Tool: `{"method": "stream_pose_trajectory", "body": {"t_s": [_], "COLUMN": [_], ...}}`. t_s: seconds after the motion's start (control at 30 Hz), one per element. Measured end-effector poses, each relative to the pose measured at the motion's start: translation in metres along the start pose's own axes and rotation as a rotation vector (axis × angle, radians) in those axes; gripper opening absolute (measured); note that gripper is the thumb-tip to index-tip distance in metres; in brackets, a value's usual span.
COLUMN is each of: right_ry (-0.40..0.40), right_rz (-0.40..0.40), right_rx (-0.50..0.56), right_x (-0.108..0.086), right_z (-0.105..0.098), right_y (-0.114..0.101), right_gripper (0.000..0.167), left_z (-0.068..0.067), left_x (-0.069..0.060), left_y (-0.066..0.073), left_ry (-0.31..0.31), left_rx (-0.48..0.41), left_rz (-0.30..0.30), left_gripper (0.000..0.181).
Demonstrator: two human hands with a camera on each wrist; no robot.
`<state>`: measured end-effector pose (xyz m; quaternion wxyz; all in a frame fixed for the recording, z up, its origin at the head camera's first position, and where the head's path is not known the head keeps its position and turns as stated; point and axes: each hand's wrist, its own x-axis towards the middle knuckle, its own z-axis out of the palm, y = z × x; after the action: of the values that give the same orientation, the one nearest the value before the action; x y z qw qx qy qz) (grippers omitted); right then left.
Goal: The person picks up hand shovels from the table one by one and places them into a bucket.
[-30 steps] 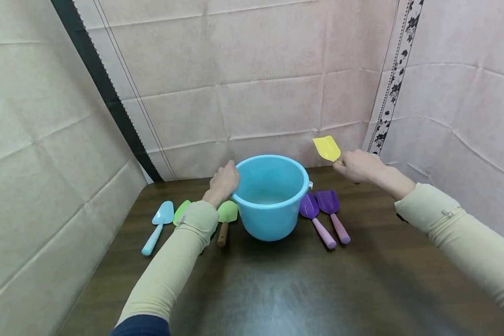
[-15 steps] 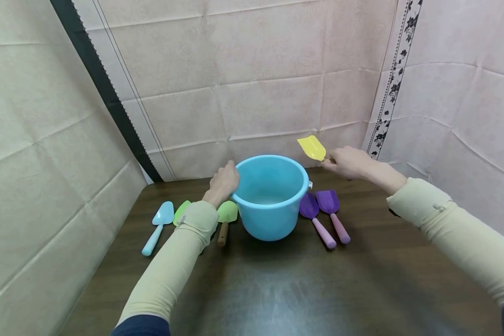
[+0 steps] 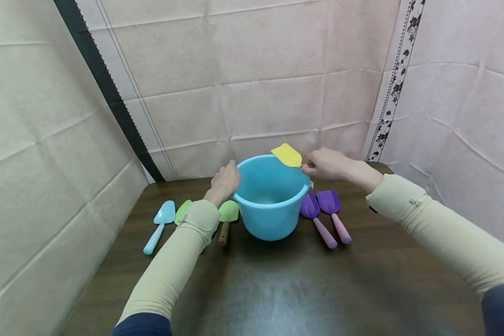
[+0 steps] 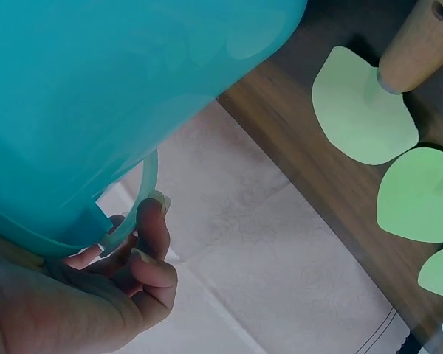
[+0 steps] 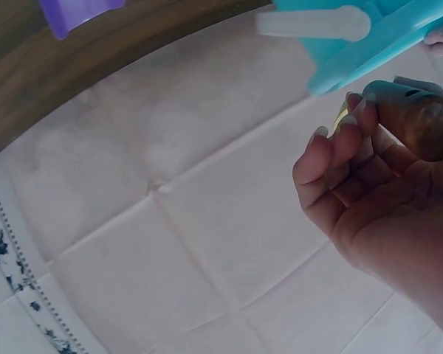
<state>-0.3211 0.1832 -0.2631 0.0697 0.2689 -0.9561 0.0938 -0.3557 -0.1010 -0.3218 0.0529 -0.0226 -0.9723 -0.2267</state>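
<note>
Yellow blade pointing left, the hand shovel [image 3: 287, 155] is in your right hand [image 3: 326, 164], its grip closed with fingers curled round the handle, whose rounded brown end [image 5: 432, 131] shows by your palm in the right wrist view. That blade shows across the far right rim of the light-blue bucket [image 3: 270, 221]; you cannot tell from these views whether it is over the opening or just behind it. Your left hand [image 3: 224, 181] grips the bucket at its left rim, fingers curled by the pale carrying loop [image 4: 149, 181]. The bucket stands upright on the dark wooden bench [image 3: 340, 289]. Just to its right, you have two purple shovels [image 3: 329, 201] side by side, pink handles toward you. On the left, a brown-handled green trowel [image 3: 229, 212] lies beside the bucket, more green trowels [image 4: 421, 195] lie next to it, partly behind your sleeve [image 3: 174, 261], and a light-blue trowel [image 3: 165, 213] lies outermost
</note>
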Motion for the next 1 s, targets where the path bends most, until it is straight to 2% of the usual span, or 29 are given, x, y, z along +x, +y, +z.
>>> {"method": "stream_pose_trajectory", "body": {"t_s": [0.33, 0.53, 0.83, 1.0], "right_ry": [-0.088, -0.176, -0.248, -0.306], "right_rz": [-0.068, -0.055, -0.086, -0.073], "right_rx": [0.004, -0.019, -0.136, -0.144], "right_x": [0.020, 0.029, 0.042, 0.048], "right_z": [0.006, 0.014, 0.025, 0.029], "right_y": [-0.022, -0.031, -0.045, -0.050], "right_gripper": [0.039, 0.041, 0.037, 0.035], "left_z": [0.001, 0.001, 0.001, 0.002], "left_x": [0.000, 0.001, 0.002, 0.003], "left_y": [-0.002, 0.001, 0.002, 0.002], "left_ry": [0.003, 0.008, 0.009, 0.006], "left_rx": [-0.005, 0.010, 0.018, 0.028], "left_rz": [-0.011, -0.020, -0.033, -0.034], "left_gripper": [0.031, 0.029, 0.029, 0.029]}}
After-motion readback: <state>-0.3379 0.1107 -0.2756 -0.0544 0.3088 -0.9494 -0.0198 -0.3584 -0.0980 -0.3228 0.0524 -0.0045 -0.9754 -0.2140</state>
